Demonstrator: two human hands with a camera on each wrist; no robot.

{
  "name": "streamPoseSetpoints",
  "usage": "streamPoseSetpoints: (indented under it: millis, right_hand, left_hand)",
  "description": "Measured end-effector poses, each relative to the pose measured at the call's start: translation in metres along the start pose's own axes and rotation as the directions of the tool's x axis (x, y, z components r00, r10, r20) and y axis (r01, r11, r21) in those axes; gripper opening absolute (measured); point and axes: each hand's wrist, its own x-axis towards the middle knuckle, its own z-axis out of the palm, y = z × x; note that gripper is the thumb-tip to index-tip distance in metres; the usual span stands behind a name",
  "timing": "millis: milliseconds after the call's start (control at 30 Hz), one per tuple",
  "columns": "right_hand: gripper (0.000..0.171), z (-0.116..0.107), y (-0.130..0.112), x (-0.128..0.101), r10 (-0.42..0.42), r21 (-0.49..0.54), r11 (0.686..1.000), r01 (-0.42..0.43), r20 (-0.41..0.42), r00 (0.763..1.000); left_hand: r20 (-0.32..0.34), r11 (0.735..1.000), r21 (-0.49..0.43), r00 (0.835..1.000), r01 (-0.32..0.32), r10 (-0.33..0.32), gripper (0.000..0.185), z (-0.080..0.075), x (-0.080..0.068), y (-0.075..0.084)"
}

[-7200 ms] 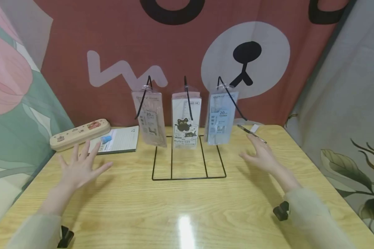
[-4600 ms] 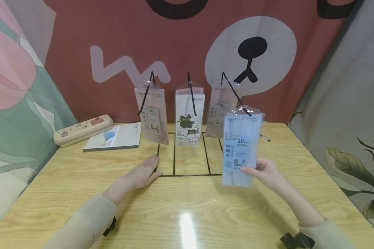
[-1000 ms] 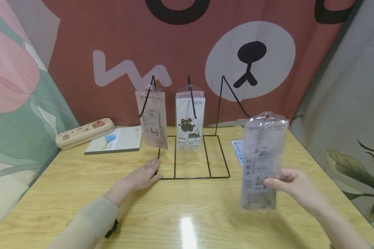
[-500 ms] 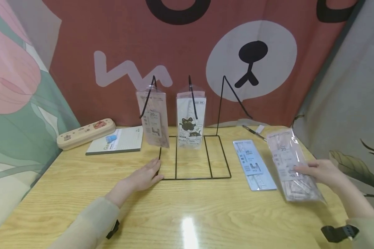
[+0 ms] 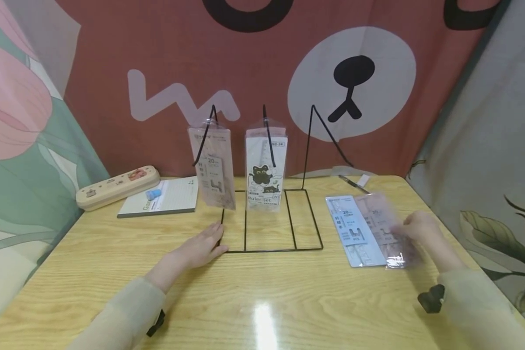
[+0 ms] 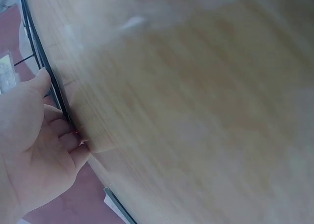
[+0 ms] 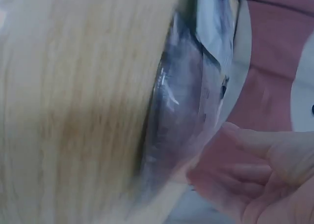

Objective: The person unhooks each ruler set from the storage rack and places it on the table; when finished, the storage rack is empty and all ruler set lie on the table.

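Note:
A black wire rack (image 5: 271, 221) stands mid-table. Its left hook carries a pink ruler packet (image 5: 212, 167), its middle hook a cat-print ruler set (image 5: 264, 170), and its right hook (image 5: 313, 111) is bare. My left hand (image 5: 201, 245) rests flat on the table, fingers against the rack's front-left base wire (image 6: 54, 91). My right hand (image 5: 420, 227) holds a clear pinkish ruler packet (image 5: 385, 228) by its right edge. That packet lies low over the table and partly overlaps a blue ruler packet (image 5: 350, 231) lying flat. The right wrist view shows the same held packet (image 7: 181, 101), blurred, beside my fingers (image 7: 255, 175).
A cream pencil case (image 5: 117, 187) and a notepad (image 5: 162, 197) with a small blue eraser (image 5: 153, 194) lie at the back left. A pen (image 5: 352, 182) lies at the back right. Fabric backdrops close in the wooden table (image 5: 262, 291) on three sides.
My right hand brought the pinkish packet down and leftwards from mid-air to lie partly over the blue packet. The left hand and the rack have stayed put.

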Motion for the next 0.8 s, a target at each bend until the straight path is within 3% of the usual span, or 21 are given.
streamPoseSetpoints:
  millis: [67, 167, 267, 333, 500, 633, 800]
  right_hand:
    - [0.044, 0.001, -0.010, -0.004, -0.021, -0.047, 0.999, 0.017, -0.071, 0.997]
    - [0.056, 0.002, -0.030, -0.009, -0.051, -0.049, 0.998, 0.046, -0.116, 0.992]
    - [0.058, 0.004, -0.055, -0.012, -0.110, 0.037, 0.993, 0.115, -0.116, 0.987]
    - [0.057, 0.009, -0.074, -0.014, -0.193, 0.096, 0.974, 0.207, -0.135, 0.972]
    - [0.054, 0.026, -0.118, -0.017, -0.392, 0.258, 0.872, 0.417, -0.144, 0.909]
    - [0.051, 0.039, -0.145, -0.011, -0.459, 0.381, 0.795, 0.471, -0.129, 0.879]
    - [0.046, 0.049, -0.172, 0.001, -0.484, 0.491, 0.719, 0.492, -0.153, 0.861]
  left_hand:
    - [-0.001, 1.000, 0.008, 1.000, -0.005, 0.005, 0.064, 0.001, -0.001, 0.000]
    - [-0.009, 1.000, 0.014, 1.000, -0.010, 0.011, 0.064, 0.002, -0.001, -0.001]
    - [-0.013, 1.000, 0.012, 1.000, -0.016, 0.016, 0.064, 0.002, -0.001, -0.001]
    - [-0.011, 1.000, 0.007, 1.000, -0.017, 0.017, 0.064, 0.003, 0.000, -0.002]
    - [-0.012, 1.000, 0.006, 1.000, -0.010, 0.010, 0.064, 0.005, 0.000, -0.004]
    - [-0.018, 1.000, 0.010, 1.000, -0.020, 0.020, 0.064, 0.004, -0.001, -0.005]
    - [-0.022, 0.999, 0.017, 0.999, -0.029, 0.030, 0.064, 0.004, 0.001, -0.003]
